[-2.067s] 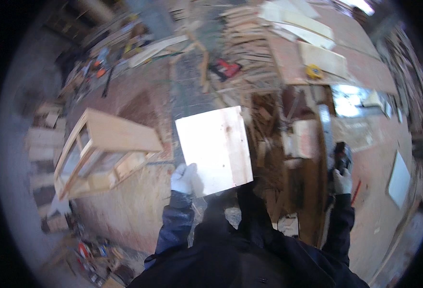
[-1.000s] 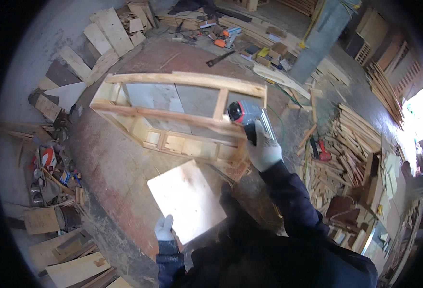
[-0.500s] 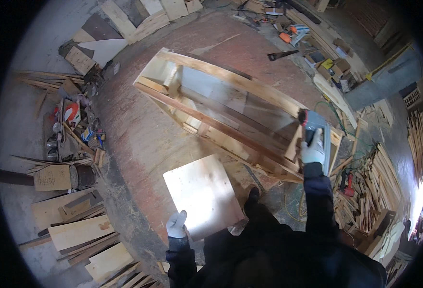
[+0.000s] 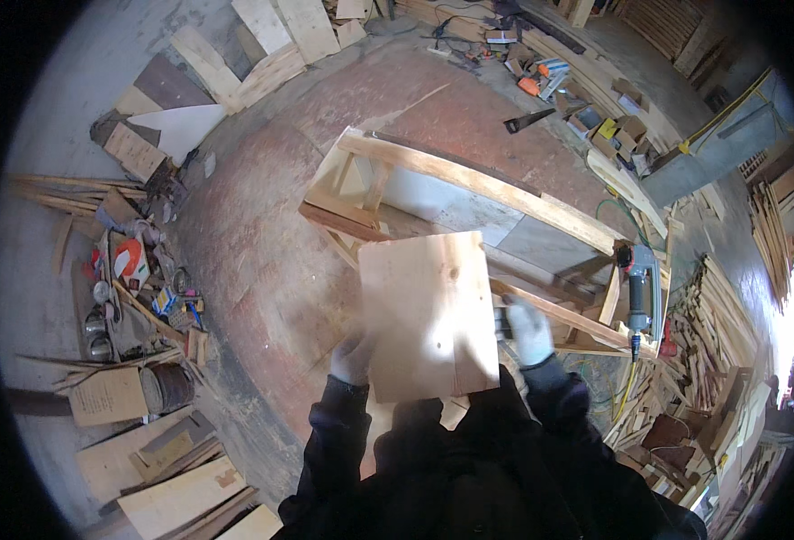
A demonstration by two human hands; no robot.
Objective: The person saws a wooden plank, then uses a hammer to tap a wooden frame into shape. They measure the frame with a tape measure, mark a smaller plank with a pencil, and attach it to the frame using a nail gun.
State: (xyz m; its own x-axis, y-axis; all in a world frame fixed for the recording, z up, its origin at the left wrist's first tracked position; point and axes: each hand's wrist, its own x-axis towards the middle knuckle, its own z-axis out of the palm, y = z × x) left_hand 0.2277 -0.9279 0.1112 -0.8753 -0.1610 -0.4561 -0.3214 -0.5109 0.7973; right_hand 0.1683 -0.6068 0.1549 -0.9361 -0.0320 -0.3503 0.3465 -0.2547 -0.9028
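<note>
A pale, roughly square wooden board (image 4: 424, 315) is held up in front of me, tilted, with a bright patch of light on its lower part. My left hand (image 4: 350, 358), in a whitish glove, grips its left edge; some fingers are hidden behind it. My right hand (image 4: 530, 331), gloved too, is close beside the right edge, its fingers blurred, so contact is unclear. Behind the board lies a long open wooden frame (image 4: 469, 171) with board sides. A grey nail gun (image 4: 640, 288) with a yellow hose rests at the frame's right end.
Thin wood strips (image 4: 712, 333) are heaped at the right. A handsaw (image 4: 527, 121) lies on the floor beyond the frame, near small cardboard boxes (image 4: 627, 135). Boards (image 4: 185, 495) lie at the lower left, below a carton (image 4: 109, 396) and assorted clutter.
My right hand has let go of the nail gun, leaving it on the frame, and come left to the board's side. The board has been raised and moved right, with my left hand still on it.
</note>
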